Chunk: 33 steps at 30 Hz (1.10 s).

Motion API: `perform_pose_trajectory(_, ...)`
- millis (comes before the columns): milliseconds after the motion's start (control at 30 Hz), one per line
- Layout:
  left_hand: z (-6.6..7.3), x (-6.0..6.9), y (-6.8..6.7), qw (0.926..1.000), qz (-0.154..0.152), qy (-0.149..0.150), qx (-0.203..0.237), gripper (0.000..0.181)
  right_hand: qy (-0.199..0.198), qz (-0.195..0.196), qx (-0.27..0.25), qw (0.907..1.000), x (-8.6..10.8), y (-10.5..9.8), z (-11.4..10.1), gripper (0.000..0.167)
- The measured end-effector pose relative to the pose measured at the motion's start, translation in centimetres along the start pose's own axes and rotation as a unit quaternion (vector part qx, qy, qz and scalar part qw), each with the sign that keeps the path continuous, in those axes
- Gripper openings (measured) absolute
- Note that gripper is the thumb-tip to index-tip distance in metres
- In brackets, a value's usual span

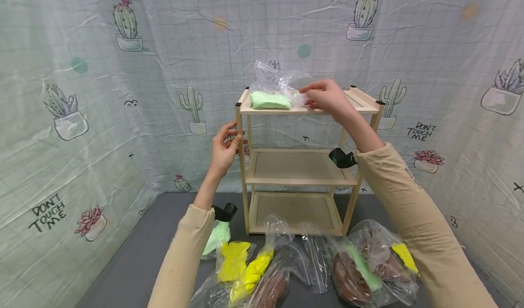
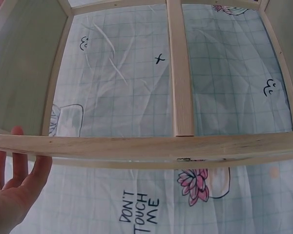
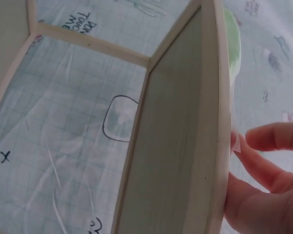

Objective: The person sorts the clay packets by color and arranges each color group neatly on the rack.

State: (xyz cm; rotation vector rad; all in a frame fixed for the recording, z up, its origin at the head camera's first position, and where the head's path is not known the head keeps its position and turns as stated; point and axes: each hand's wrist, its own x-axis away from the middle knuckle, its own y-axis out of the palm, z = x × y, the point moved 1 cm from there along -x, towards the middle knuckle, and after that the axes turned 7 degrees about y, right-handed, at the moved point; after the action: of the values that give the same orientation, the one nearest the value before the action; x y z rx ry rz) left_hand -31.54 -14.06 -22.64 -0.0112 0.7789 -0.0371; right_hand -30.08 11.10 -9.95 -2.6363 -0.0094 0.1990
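Observation:
A clear plastic bag (image 1: 282, 83) with a pale green, soft-looking bundle (image 1: 270, 100) lies on the top left of a wooden shelf rack (image 1: 300, 181). My right hand (image 1: 325, 99) pinches the bag's right edge, just above the front rail. In the right wrist view the right fingers (image 3: 273, 168) are at the plastic, close to the rail. My left hand (image 1: 225, 146) holds the rack's front left post, thumb side in front and fingers passing behind it. A fingertip (image 2: 17, 130) shows past the post in the left wrist view.
In front of the rack on the dark table (image 1: 135, 262) lie several clear bags: yellow contents (image 1: 233, 262), brown contents (image 1: 350, 276), pale green contents (image 1: 219, 237), and flat zip bags (image 1: 319, 262). A cactus-print curtain (image 1: 163, 48) surrounds the table.

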Motion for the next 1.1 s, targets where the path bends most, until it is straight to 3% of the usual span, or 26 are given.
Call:
perform_pose_trajectory(267, -0.6, -0.3, 0.3, 1.0000, 0.007, -0.003, 0.003, 0.039, -0.095, 0.060, 0.008, 0.9936, 2.7, -0.1, 1.8, 0.032)
perform_pose_trajectory(433, -0.8, -0.3, 0.9, 1.0000, -0.003, -0.005, 0.001, 0.039, -0.156, 0.078, 0.019, 0.9845, 5.7, -0.3, 3.5, 0.028)
perform_pose_trajectory(700, -0.8, -0.6, 1.0, 1.0000, -0.001, 0.000, 0.004, 0.039, -0.194, 0.005, 0.047, 0.9799, 11.0, 0.2, 7.8, 0.023)
perform_pose_trajectory(867, -0.9, -0.8, 0.8, 1.0000, -0.006, -0.001, -0.002, 0.039, -0.204, -0.022, 0.034, 0.9781, 12.6, 0.1, 9.8, 0.022)
perform_pose_trajectory(1100, -0.9, -0.5, 0.5, 1.0000, 0.004, -0.007, -0.004, 0.039, -0.190, -0.056, 0.024, 0.9799, 14.6, -0.3, 12.2, 0.023)
